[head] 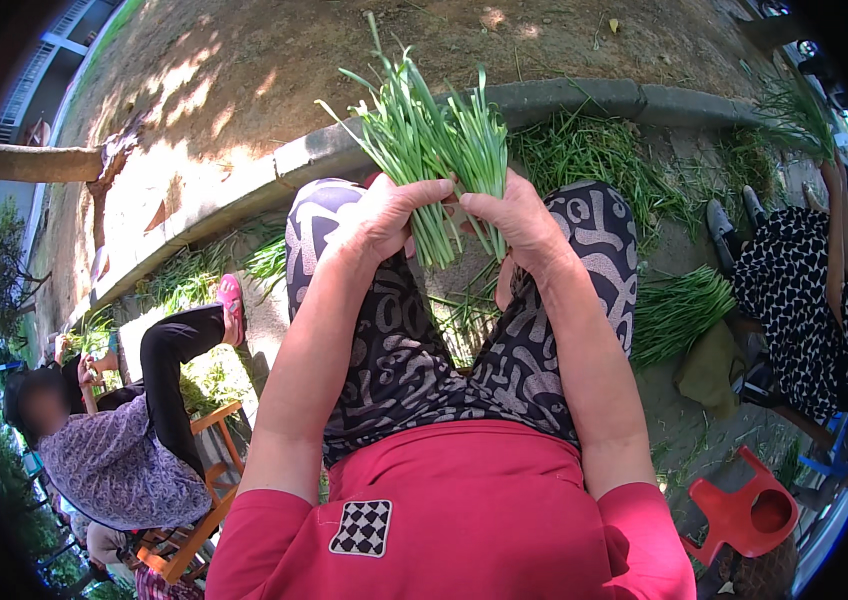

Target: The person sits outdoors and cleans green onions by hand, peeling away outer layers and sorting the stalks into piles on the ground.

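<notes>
My left hand (386, 217) is closed around a bundle of long green leafy stalks (405, 139), its thumb laid across them. Beside it, my right hand (518, 217) grips a second bundle of green stalks (480, 142). Both bunches are held upright over my knees, leaf tips pointing away from me and pale cut-looking ends below the hands. The thumbs nearly meet, and the bundles touch or overlap between them. Some fingers are hidden behind the stalks.
A stone curb (319, 154) curves ahead, with loose greens (604, 157) beside it. A neat pile of stalks (679, 311) lies right of my knee. One person (124, 465) sits at left, another (799, 300) at right. A red plastic chair (746, 510) stands lower right.
</notes>
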Demonstrator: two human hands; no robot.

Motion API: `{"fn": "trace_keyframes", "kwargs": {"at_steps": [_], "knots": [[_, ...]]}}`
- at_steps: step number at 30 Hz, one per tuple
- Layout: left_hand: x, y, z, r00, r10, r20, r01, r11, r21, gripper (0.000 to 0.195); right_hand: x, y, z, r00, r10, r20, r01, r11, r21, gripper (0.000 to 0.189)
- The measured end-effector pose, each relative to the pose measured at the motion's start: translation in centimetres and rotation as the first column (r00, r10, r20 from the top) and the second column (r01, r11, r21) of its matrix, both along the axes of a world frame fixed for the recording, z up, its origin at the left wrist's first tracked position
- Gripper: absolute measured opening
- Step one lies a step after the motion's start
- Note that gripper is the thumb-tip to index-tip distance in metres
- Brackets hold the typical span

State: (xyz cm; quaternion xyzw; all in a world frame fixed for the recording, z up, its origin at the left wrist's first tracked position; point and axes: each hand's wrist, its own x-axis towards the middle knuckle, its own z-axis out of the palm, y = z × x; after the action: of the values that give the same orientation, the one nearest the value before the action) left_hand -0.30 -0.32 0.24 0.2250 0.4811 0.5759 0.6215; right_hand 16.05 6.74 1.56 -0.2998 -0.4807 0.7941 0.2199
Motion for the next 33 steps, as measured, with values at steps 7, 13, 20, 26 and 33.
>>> {"fn": "trace_keyframes", "kwargs": {"at_steps": [7,13,20,26,33], "knots": [[0.0,-0.3,0.1,1.0,0.005,-0.031,-0.006,1.0,-0.026,0.035,0.3,0.2,0.1,0.993,0.116,0.038,-0.116,0.993,0.003,0.033],[0.0,0.0,-0.1,0.996,0.057,-0.064,-0.062,0.995,-0.077,0.04,0.6,1.5,-1.1,0.951,-0.291,-0.103,0.258,0.933,-0.251,0.023],[-0.4,-0.1,-0.2,0.999,0.036,-0.004,-0.036,0.993,-0.112,0.038,1.0,2.1,-1.6,0.937,-0.332,-0.11,0.292,0.916,-0.276,0.024],[-0.1,0.0,-0.7,0.997,0.029,-0.075,-0.034,0.997,-0.067,0.037,-0.3,0.1,-1.0,0.993,-0.11,0.037,0.104,0.984,0.145,0.043],[0.3,-0.1,0.6,0.997,0.013,0.076,-0.012,1.0,-0.014,0.033,-0.1,0.2,-0.6,0.999,-0.024,0.027,0.02,0.99,0.142,0.038]]}}
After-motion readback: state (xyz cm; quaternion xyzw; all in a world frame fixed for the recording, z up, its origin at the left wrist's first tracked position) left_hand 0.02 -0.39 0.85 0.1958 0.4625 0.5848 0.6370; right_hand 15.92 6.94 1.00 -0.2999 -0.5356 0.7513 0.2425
